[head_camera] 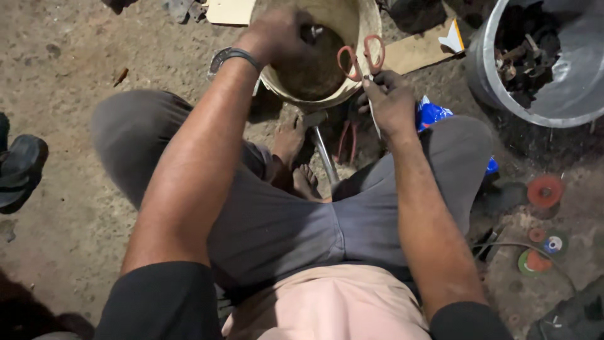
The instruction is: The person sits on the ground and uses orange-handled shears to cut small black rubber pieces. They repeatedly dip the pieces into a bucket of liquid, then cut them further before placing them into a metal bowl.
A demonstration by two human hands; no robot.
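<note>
Left hand: at 12 o'clock in the view, reaching into the bucket, fingers curled together around a small metal piece that sticks out at its right side; a dark band circles the wrist.
Right hand: at about 1 o'clock, just beside the bucket's rim, fingers closed on the scissors and a thin pale strip that runs down past the palm.
Scissors: orange-red loop handles, two rounded rings side by side, standing up above the right hand and overlapping the bucket's rim; the blades are hidden by the fingers, so I cannot tell whether they are open.
Bucket: cream-coloured, round, worn and dirt-stained, brown inside; it sits on the floor at 12 o'clock, just beyond the person's bare feet.
Metal bar: shiny, lying between the feet, pointing toward the bucket.
Grey tub: at 2 o'clock, well apart from the hands, holding dark metal scrap.
Discs: red, orange and green round grinding discs on the floor at 4 o'clock.
Blue wrapper: crumpled, just right of the right hand.
Floor: bare, dusty earth; a dark shoe lies at 9 o'clock.
</note>
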